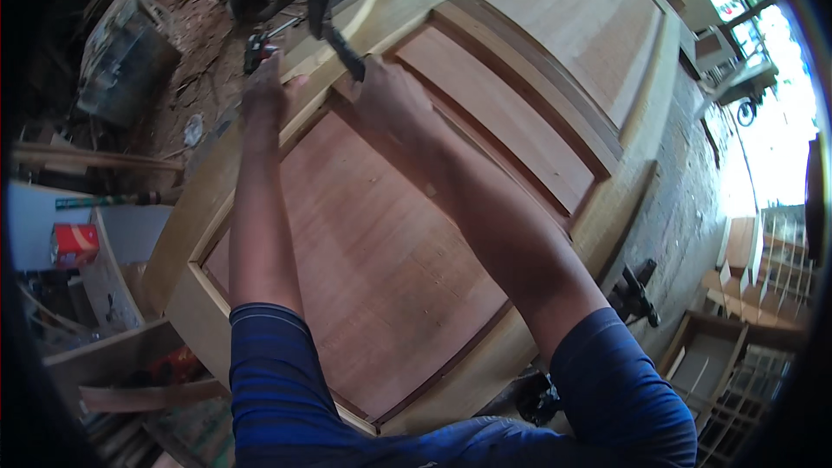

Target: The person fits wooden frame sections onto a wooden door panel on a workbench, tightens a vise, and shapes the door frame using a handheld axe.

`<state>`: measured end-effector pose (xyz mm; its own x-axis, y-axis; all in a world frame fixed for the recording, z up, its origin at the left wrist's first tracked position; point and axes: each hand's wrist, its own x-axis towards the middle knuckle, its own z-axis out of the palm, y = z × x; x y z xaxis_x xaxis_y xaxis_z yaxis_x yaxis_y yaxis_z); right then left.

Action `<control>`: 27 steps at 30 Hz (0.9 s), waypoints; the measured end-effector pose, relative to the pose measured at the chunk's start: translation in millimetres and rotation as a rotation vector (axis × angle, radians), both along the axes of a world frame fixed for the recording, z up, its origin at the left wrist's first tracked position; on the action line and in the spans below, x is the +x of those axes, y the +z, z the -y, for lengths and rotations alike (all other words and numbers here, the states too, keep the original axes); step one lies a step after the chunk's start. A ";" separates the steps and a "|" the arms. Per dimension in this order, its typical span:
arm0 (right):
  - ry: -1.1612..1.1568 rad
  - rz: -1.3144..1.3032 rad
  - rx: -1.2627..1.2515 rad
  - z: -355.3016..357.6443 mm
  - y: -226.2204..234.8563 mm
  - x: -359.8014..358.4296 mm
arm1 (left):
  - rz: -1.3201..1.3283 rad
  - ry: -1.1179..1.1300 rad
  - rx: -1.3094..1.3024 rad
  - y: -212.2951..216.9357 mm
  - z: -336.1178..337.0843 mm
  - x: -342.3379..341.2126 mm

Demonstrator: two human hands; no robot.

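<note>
A large wooden door panel (390, 269) with pale frame rails and reddish inset boards lies in front of me. At its far left edge, my left hand (264, 95) is closed at a red-and-black piece (257, 50) with a thin metal rod sticking out; the thumb points out to the right. My right hand (390, 104) grips a dark metal bar (345, 50) whose broader, bent end rises beyond the frame. Whether the bar belongs to a clamp or a hammer I cannot tell. The right fingers are partly hidden by the back of the hand.
A dark clamp (637, 295) sits by the panel's right edge. At left stand a worn grey container (130, 61) and an open wooden box (130, 269) by a red packet (75, 244). Wood scraps litter the floor (204, 9). Wooden frames (706, 355) stand at right.
</note>
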<state>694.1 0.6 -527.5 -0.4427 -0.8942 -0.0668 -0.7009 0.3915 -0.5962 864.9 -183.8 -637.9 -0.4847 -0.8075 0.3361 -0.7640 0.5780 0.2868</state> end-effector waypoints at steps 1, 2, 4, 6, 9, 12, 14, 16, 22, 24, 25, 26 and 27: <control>-0.029 0.045 -0.042 -18.3 -0.9 4.8 | -0.041 -0.041 -0.022 -2.8 4.5 -1.0; -0.036 0.085 -0.050 -39.1 -2.4 5.3 | -0.018 -0.029 0.016 -6.0 7.8 -0.8; -0.040 0.238 -0.037 -100.0 -8.0 5.3 | -0.022 -0.048 0.072 -5.5 9.7 -0.3; -0.042 0.226 -0.113 -175.9 4.1 10.2 | -0.019 -0.061 0.113 10.2 6.3 -5.5; -0.129 0.271 -0.022 -287.5 45.4 13.2 | 0.086 0.055 0.215 48.0 -32.3 -13.9; -0.309 0.324 0.086 -402.1 61.5 16.9 | 0.046 0.114 0.280 74.8 -120.5 -29.3; -0.423 0.327 0.057 -467.7 62.4 18.9 | -0.045 0.050 0.289 83.0 -196.0 -35.3; -0.515 0.329 -0.021 -522.1 67.2 23.6 | -0.135 -0.131 0.429 90.6 -266.7 -30.0; -0.746 0.507 -0.078 -625.6 80.2 37.0 | 0.154 -0.366 -0.194 84.3 -380.9 -32.8; -0.748 0.521 -0.112 -649.1 75.5 39.4 | 0.057 -0.315 -0.095 66.5 -392.9 -44.5; -0.767 0.533 -0.114 -657.4 72.6 38.4 | -0.062 -0.263 -0.003 55.4 -395.3 -54.6; -0.771 0.554 -0.109 -665.2 69.8 38.1 | -0.185 -0.236 0.240 43.0 -398.1 -67.3; -0.785 0.557 -0.110 -672.4 67.1 38.3 | -0.196 -0.111 0.359 29.0 -404.1 -80.2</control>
